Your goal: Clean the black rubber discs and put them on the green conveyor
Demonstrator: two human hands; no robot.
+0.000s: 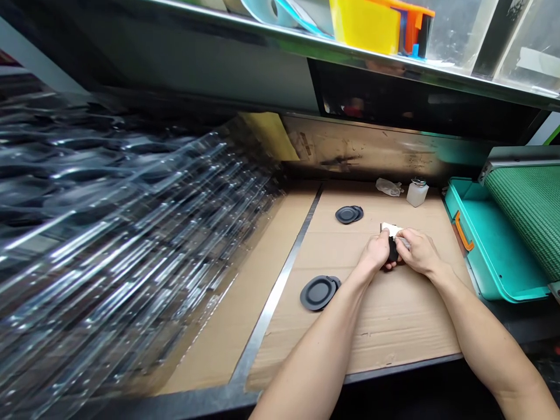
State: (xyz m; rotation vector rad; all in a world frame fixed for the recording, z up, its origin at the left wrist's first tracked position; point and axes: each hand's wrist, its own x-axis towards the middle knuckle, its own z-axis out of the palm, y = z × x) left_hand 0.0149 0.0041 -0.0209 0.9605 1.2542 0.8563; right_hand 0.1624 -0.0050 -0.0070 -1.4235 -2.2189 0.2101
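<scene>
My left hand [377, 251] is closed around a small black part [393, 249], held just above the cardboard. My right hand [417, 249] comes in from the other side, fingers pinched close against that part. Something thin and pale shows at its fingertips, too small to name. A white piece like paper or a label [390, 228] sits right beyond my fingertips; whether I hold it or it lies on the table, I cannot tell. Left of my hands lie two groups of flat, round dark-grey pieces: a nearer pair [318, 293] and a farther pair [347, 214].
Stacked clear plastic trays [144, 233] rise on the left. A white bottle [417, 192] and crumpled clear plastic [389, 186] stand at the back of the cardboard [394, 326]. On the right are a teal bin [494, 274] and a green conveyor belt [529, 198]. A shelf [297, 44] crosses above.
</scene>
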